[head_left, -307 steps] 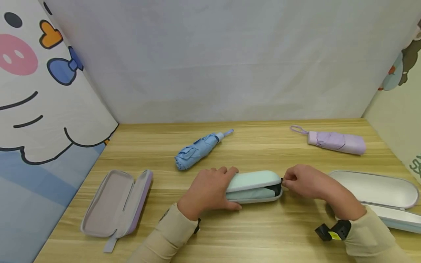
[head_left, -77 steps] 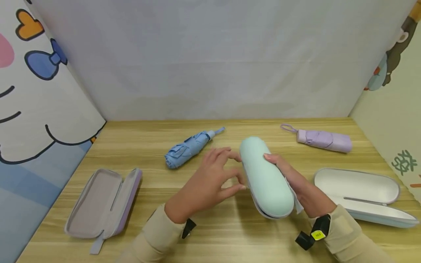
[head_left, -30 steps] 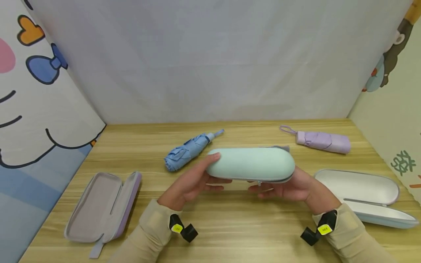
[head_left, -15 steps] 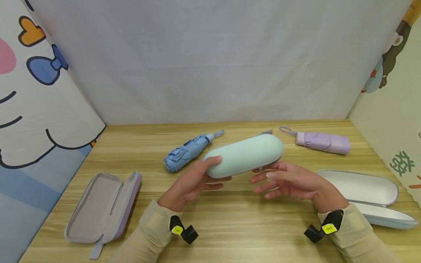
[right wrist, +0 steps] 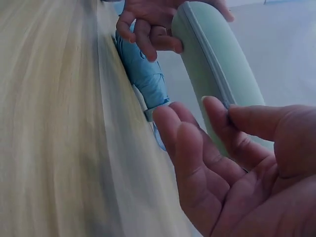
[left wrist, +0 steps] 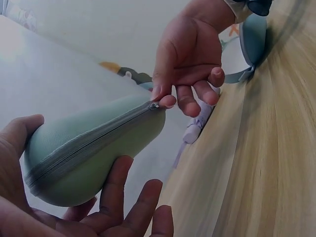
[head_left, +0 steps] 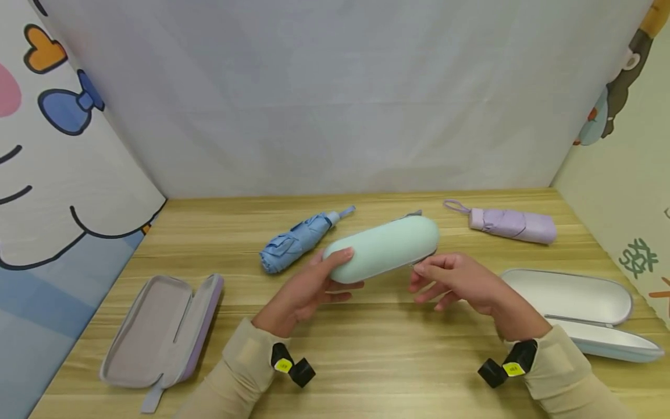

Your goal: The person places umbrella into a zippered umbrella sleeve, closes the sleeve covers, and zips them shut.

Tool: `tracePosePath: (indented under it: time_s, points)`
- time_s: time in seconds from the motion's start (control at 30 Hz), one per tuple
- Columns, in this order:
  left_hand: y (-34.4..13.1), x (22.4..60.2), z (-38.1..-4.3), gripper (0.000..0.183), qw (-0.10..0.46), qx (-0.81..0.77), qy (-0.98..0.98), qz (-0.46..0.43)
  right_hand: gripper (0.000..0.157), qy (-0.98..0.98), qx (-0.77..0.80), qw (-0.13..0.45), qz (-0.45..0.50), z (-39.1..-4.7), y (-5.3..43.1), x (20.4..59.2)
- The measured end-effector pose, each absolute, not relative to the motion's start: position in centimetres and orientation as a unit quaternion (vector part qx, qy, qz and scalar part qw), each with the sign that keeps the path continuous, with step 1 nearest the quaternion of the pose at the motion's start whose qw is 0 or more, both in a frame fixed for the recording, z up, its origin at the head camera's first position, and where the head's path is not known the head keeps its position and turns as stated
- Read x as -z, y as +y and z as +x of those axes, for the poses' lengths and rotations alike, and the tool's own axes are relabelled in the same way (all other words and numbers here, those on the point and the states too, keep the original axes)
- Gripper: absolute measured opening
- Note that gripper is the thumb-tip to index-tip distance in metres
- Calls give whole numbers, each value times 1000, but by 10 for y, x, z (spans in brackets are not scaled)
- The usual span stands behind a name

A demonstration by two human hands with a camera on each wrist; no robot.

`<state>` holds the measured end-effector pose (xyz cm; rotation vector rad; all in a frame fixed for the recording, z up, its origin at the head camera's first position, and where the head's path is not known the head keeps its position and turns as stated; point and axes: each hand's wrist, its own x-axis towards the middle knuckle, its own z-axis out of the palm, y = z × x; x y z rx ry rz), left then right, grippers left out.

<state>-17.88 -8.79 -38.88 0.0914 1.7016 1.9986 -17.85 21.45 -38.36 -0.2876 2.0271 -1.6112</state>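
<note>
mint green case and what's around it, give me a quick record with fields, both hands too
main item: mint green case, held tilted above the table
left hand: left hand grips the case's left end, thumb on top
right hand: right hand pinches the zip slider near the other end
umbrellas: blue umbrella behind the left hand; lilac umbrella at the back right
other cases: purple case open at left; pale blue case open at right
</note>
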Motion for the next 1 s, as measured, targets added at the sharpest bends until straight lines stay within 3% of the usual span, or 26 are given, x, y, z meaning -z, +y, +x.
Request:
tracePosePath:
  time_s: [0.13,0.5,0.8,1.0]
  points:
    - [-88,390,-179,67,257,-735,626,38,35,810,527,226,-119,-174,211,375]
    - [-89,394,-180,68,260,-730,632,36,16,936,303,30,-174,-157,207,355]
    - [-89,398,-183,67,248,-726,641,26,19,947,287,35,-143,-163,230,346]
    - [-88,402,-186,68,248,-713,655,20,18,948,279,3,-153,-166,241,342]
